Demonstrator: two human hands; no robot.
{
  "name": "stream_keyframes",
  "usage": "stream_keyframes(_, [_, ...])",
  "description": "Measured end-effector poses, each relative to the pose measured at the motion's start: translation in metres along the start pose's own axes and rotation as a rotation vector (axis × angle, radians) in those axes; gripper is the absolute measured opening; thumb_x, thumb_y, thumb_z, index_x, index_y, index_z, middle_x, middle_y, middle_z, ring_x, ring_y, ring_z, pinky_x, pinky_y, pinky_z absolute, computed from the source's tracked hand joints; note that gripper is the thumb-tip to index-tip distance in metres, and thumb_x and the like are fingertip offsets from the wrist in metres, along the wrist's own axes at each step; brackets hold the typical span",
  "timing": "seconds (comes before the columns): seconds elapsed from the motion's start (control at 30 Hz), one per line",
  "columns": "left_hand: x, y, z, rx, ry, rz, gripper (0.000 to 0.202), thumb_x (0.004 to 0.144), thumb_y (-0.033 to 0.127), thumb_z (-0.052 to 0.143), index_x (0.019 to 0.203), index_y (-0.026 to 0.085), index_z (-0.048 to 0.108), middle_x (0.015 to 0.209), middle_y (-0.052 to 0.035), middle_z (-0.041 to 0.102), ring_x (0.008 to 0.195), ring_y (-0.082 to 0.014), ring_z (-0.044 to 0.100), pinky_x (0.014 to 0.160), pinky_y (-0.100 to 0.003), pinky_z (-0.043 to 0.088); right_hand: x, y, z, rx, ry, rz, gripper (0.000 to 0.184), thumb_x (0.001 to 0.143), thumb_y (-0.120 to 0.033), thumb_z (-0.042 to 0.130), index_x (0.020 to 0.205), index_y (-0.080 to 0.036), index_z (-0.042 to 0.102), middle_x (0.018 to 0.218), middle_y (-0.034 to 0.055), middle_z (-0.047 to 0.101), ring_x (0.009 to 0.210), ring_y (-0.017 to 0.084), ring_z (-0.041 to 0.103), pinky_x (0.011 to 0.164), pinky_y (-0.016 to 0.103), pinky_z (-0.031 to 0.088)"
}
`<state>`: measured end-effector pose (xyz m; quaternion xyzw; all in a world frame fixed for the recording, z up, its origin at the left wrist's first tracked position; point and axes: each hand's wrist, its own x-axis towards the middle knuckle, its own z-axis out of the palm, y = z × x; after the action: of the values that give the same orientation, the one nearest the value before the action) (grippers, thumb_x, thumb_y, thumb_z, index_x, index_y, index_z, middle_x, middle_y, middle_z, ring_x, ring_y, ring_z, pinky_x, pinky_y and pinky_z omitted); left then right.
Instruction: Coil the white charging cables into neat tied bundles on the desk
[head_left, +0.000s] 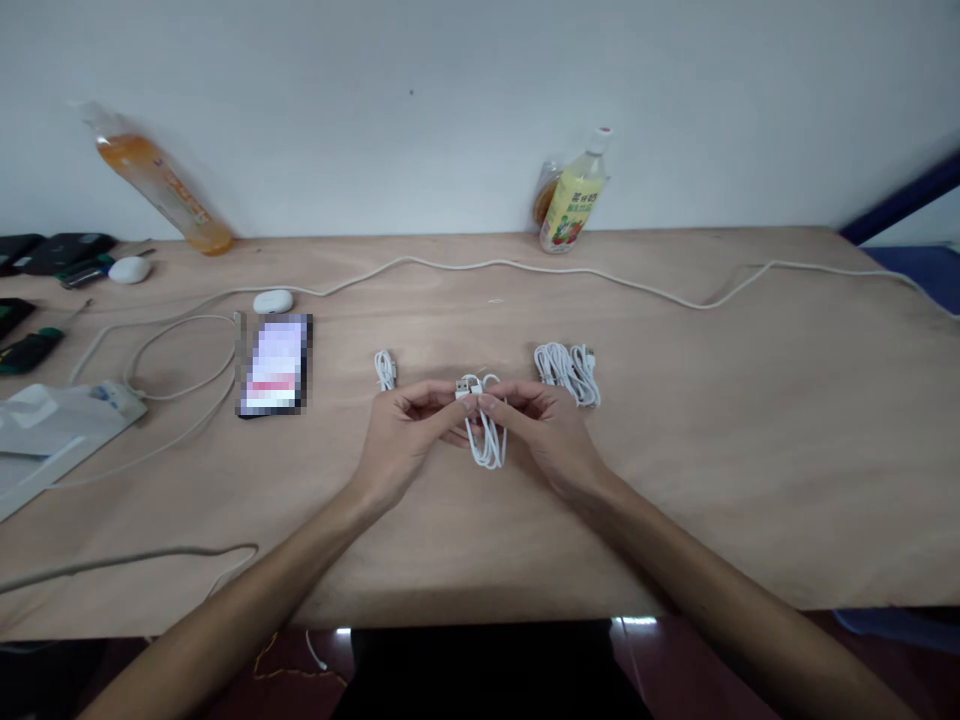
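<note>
Between my two hands, above the middle of the wooden table (480,540), is a coiled white USB cable (489,450). Its metal USB plug sticks up near the left fingertips. My left hand (412,425) pinches it with thumb and fingers from the left. From the other side my right hand (544,425) grips the same coil, the two thumbs almost touching. Just beyond the left hand lies a small coiled white cable (385,368), partly hidden by it. Behind the right hand rest several bundled white cables (566,370).
A phone (276,365) and a white earbud case (273,302) lie left. A long white cord (525,265) crosses the back. Against the wall lean an orange drink bottle (161,190) and a yellow-labelled bottle (576,195). White packaging (60,430) and tools (34,350) lie far left.
</note>
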<state>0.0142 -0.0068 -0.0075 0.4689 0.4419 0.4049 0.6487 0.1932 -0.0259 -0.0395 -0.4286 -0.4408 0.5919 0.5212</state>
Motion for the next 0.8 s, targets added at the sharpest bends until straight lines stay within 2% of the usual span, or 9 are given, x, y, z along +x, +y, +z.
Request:
stream_keyframes(0.2, [-0.0004, -0.0009, 0.0017, 0.002, 0.057, 0.015, 0.029, 0.070, 0.039, 0.097, 0.089, 0.019, 0.088, 0.082, -0.0054, 0.086, 0.068, -0.0193, 0.079, 0.065, -0.030, 0.069, -0.0003, -0.0011, 0.0015, -0.001, -0.016, 0.004, 0.026, 0.079, -0.050, 0.094, 0.091, -0.028, 0.087, 0.089, 0.0014, 0.084, 0.076, 0.017, 0.072, 0.076, 0.034, 0.062])
stream_keyframes(0.33, [0.0000, -0.0031, 0.0011, 0.042, 0.076, 0.059, 0.023, 0.074, 0.037, 0.094, 0.089, 0.021, 0.090, 0.090, -0.0057, 0.087, 0.069, -0.0154, 0.074, 0.061, -0.025, 0.066, -0.0003, 0.0010, 0.0015, 0.001, 0.019, -0.011, 0.023, 0.078, -0.047, 0.096, 0.088, -0.028, 0.086, 0.087, 0.0003, 0.082, 0.076, 0.016, 0.071, 0.076, 0.033, 0.060])
stream_keyframes(0.53, [-0.0002, -0.0024, 0.0000, 0.047, 0.085, 0.054, 0.024, 0.072, 0.037, 0.096, 0.089, 0.021, 0.090, 0.080, -0.0033, 0.084, 0.059, -0.0120, 0.067, 0.055, -0.023, 0.062, -0.0007, 0.0041, 0.0040, 0.083, 0.068, 0.030, 0.027, 0.074, -0.049, 0.098, 0.085, -0.028, 0.084, 0.085, -0.0016, 0.080, 0.074, 0.015, 0.068, 0.077, 0.032, 0.058])
stream_keyframes(0.67, [-0.0005, 0.0014, 0.0006, 0.066, 0.053, 0.052, 0.026, 0.075, 0.040, 0.094, 0.092, 0.020, 0.090, 0.079, -0.0037, 0.084, 0.061, -0.0136, 0.070, 0.059, -0.025, 0.065, -0.0007, 0.0040, 0.0051, 0.136, 0.094, 0.066, 0.033, 0.069, -0.054, 0.100, 0.083, -0.028, 0.085, 0.082, -0.0011, 0.080, 0.074, 0.015, 0.068, 0.075, 0.032, 0.059])
stream_keyframes(0.8, [-0.0005, 0.0017, -0.0007, 0.095, 0.061, 0.072, 0.026, 0.079, 0.038, 0.090, 0.095, 0.018, 0.088, 0.078, -0.0036, 0.082, 0.063, -0.0160, 0.074, 0.060, -0.028, 0.067, -0.0011, 0.0039, 0.0054, 0.177, 0.093, 0.092, 0.033, 0.071, -0.055, 0.099, 0.085, -0.028, 0.085, 0.085, 0.0002, 0.081, 0.078, 0.017, 0.071, 0.077, 0.033, 0.060])
